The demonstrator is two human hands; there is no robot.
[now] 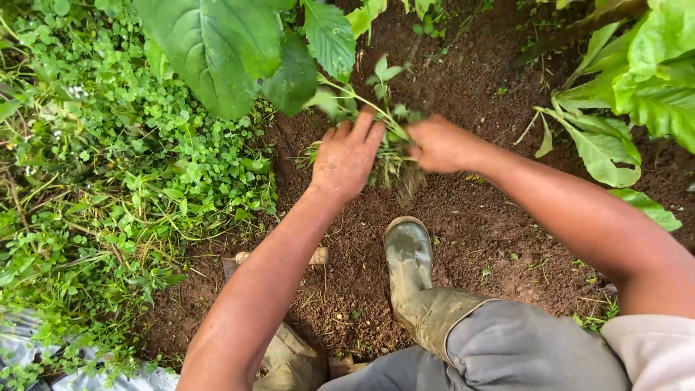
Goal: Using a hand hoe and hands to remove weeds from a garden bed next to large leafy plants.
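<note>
My left hand (346,158) and right hand (438,145) both closed round weed clump (391,163), at 12 o'clock above my boot (409,253), on bare soil (492,232). Big leaves (217,51) at 11 o'clock.

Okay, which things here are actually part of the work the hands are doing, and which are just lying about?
In hand:
left hand
right hand
clump of weeds gripped between them
bare soil

Lying about:
broad-leaved plants
ground cover
rubber boot
wooden handle
</note>
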